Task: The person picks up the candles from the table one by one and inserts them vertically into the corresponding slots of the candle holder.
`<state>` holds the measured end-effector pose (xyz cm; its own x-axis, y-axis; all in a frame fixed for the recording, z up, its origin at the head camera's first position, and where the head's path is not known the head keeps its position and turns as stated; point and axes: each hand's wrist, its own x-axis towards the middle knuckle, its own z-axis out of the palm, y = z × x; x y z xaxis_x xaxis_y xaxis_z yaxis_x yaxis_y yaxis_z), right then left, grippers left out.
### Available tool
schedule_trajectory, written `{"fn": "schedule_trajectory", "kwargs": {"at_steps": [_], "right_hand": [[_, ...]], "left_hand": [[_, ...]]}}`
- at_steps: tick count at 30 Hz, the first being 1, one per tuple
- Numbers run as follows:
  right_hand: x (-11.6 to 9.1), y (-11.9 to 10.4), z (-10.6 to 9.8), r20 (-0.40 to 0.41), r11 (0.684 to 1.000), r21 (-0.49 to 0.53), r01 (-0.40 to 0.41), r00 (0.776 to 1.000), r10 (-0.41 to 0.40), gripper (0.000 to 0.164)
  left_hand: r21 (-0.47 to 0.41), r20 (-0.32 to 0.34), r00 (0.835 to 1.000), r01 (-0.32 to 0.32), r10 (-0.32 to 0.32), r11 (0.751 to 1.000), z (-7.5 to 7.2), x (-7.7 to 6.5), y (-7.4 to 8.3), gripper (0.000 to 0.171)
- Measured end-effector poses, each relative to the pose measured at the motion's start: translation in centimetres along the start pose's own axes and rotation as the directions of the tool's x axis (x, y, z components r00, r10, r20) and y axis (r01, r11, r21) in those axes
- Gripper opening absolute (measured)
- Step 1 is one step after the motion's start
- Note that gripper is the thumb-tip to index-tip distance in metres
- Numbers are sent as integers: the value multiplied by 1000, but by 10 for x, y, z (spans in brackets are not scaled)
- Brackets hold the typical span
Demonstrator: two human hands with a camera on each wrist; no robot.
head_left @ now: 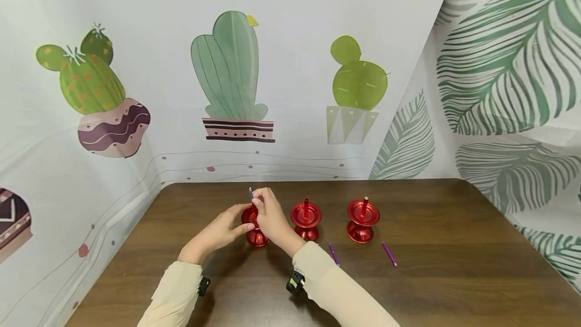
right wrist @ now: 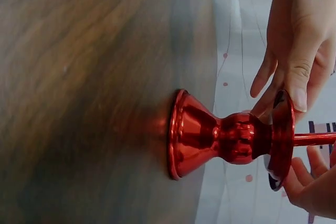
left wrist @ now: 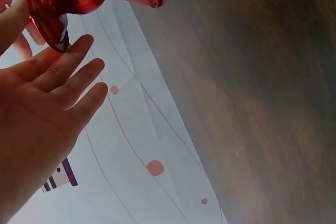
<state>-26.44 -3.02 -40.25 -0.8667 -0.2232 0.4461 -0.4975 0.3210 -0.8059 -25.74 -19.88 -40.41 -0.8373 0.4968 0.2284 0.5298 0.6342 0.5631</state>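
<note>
A shiny red candle holder (head_left: 257,238) stands upright on the table, the leftmost of three. My left hand (head_left: 219,228) holds its dish rim, the thumb on the near edge and the fingers at the far side. In the right wrist view, the left thumb (right wrist: 299,90) lies against the rim of the dish (right wrist: 283,140). My right hand (head_left: 274,218) pinches a thin purple candle (head_left: 251,194) upright over the holder, its pale tip pointing up. The candle's lower end is hidden behind the fingers. A red tube (right wrist: 315,139) rises from the dish beside the right hand.
Two more red candle holders, a middle one (head_left: 306,218) and a right one (head_left: 361,231), stand in a row to the right. Two purple candles (head_left: 334,254) (head_left: 389,254) lie on the brown table (head_left: 445,271) in front of them. A cactus-print cloth (head_left: 299,64) hangs behind.
</note>
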Motion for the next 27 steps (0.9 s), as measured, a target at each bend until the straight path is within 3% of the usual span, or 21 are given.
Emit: {"fn": "schedule_trajectory", "kwargs": {"at_steps": [6,11,15,18,22,27], "right_hand": [[-3,-5,-9,7,989,-129,72,997,-71,9],[-8,-10,-21,73,975,-199,99,994,-86,18],[-10,-13,-33,110,960,-250,130,988,-105,31],[-13,-17,-42,129,947,-282,154,984,-122,37],[-15,-22,-54,149,934,-309,178,979,-138,42],[-19,-29,-69,153,922,-341,182,979,-137,45]], "left_hand": [[15,8,1000,-3,3,1000,0,-1,2,53],[19,-2,1000,-1,1,1000,0,-3,4,53],[15,-57,998,-2,3,1000,1,-3,7,52],[32,-139,990,0,5,999,1,-4,12,48],[72,-284,959,28,-6,997,1,-5,21,39],[83,-464,886,34,8,996,-1,-4,35,26]]}}
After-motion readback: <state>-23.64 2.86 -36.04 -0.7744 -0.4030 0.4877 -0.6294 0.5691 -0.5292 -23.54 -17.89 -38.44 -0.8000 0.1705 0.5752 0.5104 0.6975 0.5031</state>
